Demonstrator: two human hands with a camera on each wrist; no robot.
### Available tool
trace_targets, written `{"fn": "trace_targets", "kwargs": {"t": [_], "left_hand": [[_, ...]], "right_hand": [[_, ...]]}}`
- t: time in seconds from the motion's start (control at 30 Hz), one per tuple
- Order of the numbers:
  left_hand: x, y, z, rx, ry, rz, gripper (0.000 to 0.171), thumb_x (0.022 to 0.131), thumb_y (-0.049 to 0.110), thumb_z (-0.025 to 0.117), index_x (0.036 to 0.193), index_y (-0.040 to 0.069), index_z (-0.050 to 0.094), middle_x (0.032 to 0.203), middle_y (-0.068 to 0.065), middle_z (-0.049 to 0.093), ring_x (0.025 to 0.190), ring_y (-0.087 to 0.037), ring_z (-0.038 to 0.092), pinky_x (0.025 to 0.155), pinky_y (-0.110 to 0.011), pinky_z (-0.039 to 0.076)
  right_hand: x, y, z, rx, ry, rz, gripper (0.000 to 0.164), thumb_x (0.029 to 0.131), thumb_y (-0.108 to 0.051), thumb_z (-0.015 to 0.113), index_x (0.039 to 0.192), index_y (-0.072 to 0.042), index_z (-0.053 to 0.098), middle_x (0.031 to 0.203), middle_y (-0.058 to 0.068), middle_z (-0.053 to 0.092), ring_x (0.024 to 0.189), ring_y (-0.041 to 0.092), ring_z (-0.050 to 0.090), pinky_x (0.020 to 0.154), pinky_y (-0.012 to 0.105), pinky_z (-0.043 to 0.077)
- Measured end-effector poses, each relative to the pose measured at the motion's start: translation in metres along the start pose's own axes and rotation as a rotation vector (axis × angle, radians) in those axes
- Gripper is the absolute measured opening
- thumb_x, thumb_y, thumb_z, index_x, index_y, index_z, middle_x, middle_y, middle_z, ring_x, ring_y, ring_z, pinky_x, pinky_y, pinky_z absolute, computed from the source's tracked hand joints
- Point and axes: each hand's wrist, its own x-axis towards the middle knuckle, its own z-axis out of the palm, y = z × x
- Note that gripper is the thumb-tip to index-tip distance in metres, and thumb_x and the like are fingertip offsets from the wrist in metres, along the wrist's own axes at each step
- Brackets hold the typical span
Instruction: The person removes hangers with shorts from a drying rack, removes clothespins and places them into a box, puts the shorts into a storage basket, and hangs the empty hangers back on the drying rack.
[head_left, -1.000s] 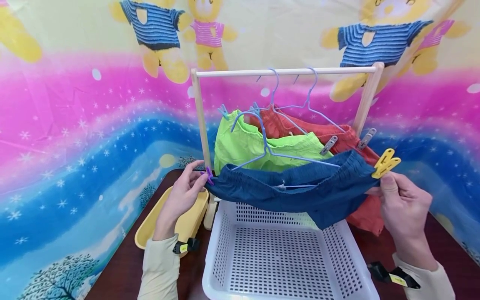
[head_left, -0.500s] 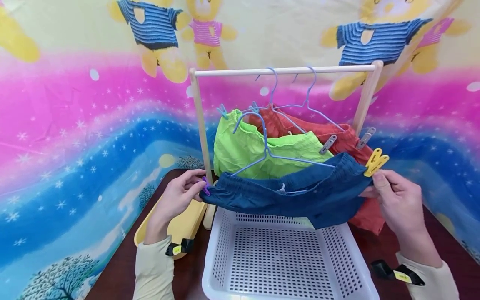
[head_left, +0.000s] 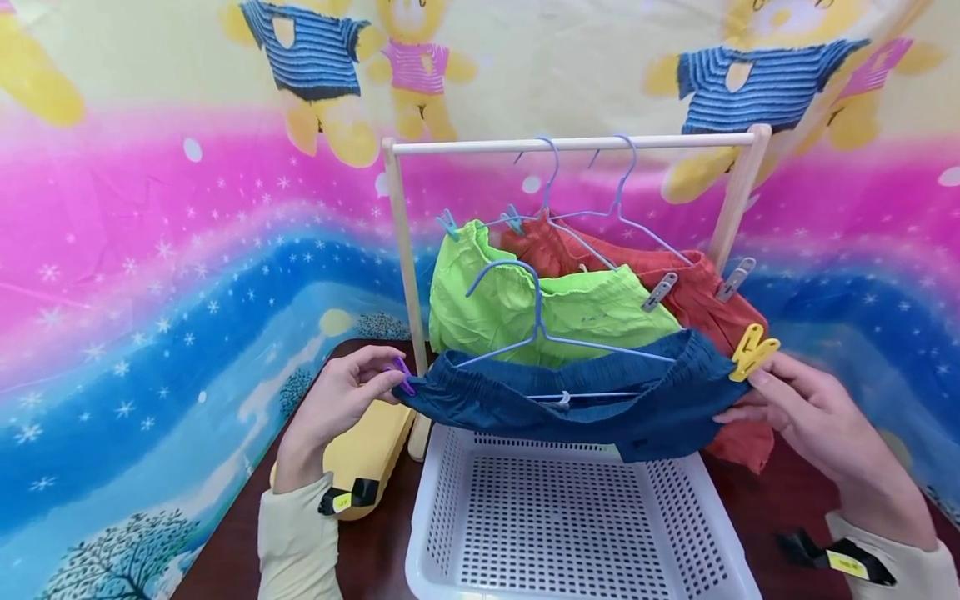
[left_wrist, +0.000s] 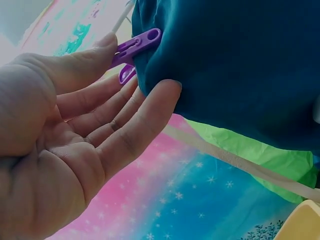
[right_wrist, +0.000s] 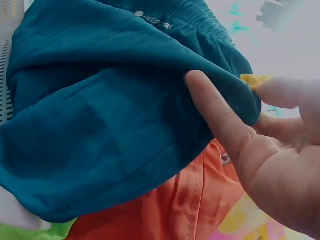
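Note:
Navy shorts are held up in front of me by their two waist corners. A lilac hanger sits inside their waistband, its hook free in the air. My left hand pinches the purple clothespin at the left corner, one finger resting against the cloth. At the right corner, my right hand has its thumb and fingers around the yellow clothespin. One right finger lies along the shorts in the right wrist view.
A wooden rack carries lime green shorts and red shorts on hangers, fastened with blue and grey clothespins. Below stands a white perforated basket. A yellow tray is at the left on the dark table.
Both hands have lowered the navy shorts and their hanger slightly. The left hand has shifted a little left, and the fingers of the right hand are more extended beneath the yellow clothespin.

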Motion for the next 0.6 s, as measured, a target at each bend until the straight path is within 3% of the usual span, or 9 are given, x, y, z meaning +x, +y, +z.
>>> {"fn": "trace_targets", "kwargs": {"t": [0.07,0.17,0.27,0.33,0.5,0.6], "left_hand": [[0.0,0.0,0.0,-0.009,0.005,0.002,0.029,0.096,0.021,0.064,0.121,0.007,0.062,0.101,-0.013,0.073,0.078,-0.014,0.072,0.076,-0.026,0.058],[-0.001,0.001,0.001,-0.012,0.012,0.005,0.029,0.095,0.021,0.064,0.121,0.006,0.063,0.1,-0.013,0.073,0.077,-0.014,0.072,0.075,-0.026,0.058],[-0.001,0.002,0.002,-0.019,0.017,0.015,0.028,0.095,0.02,0.065,0.118,0.006,0.063,0.098,-0.014,0.073,0.077,-0.014,0.072,0.075,-0.026,0.058],[0.0,0.003,0.003,-0.025,0.019,0.021,0.026,0.094,0.018,0.066,0.116,0.006,0.063,0.098,-0.014,0.072,0.078,-0.015,0.072,0.075,-0.026,0.059],[0.0,0.004,0.004,-0.022,0.023,0.032,0.023,0.093,0.016,0.067,0.112,0.005,0.06,0.104,-0.015,0.07,0.081,-0.016,0.072,0.075,-0.025,0.059],[-0.002,0.004,0.004,-0.008,0.03,0.027,0.021,0.093,0.015,0.067,0.109,0.006,0.059,0.105,-0.014,0.07,0.081,-0.016,0.073,0.078,-0.024,0.058]], "right_hand": [[-0.003,-0.002,0.0,-0.095,0.048,0.017,0.036,0.102,0.011,0.024,0.128,0.01,0.048,0.104,0.01,0.067,0.08,0.021,0.071,0.069,0.029,0.059],[-0.005,-0.004,0.002,-0.338,0.163,0.046,0.024,0.102,0.009,0.034,0.109,0.004,0.056,0.076,0.006,0.064,0.061,0.019,0.06,0.052,0.029,0.048],[-0.006,-0.004,0.002,-0.574,0.253,0.111,0.016,0.101,0.004,0.042,0.099,0.0,0.058,0.067,0.001,0.056,0.054,0.018,0.05,0.047,0.033,0.04],[-0.007,-0.005,0.001,-0.663,0.261,0.152,0.015,0.102,0.001,0.045,0.098,-0.002,0.058,0.068,0.0,0.055,0.054,0.017,0.049,0.048,0.032,0.039],[-0.01,-0.007,-0.006,-0.641,0.13,0.232,0.018,0.104,-0.001,0.041,0.107,-0.005,0.058,0.077,0.002,0.069,0.061,0.019,0.063,0.056,0.028,0.052],[-0.01,-0.008,-0.01,-0.486,0.002,0.23,0.026,0.104,0.003,0.033,0.113,-0.006,0.055,0.086,0.008,0.074,0.07,0.023,0.07,0.062,0.032,0.058]]}}
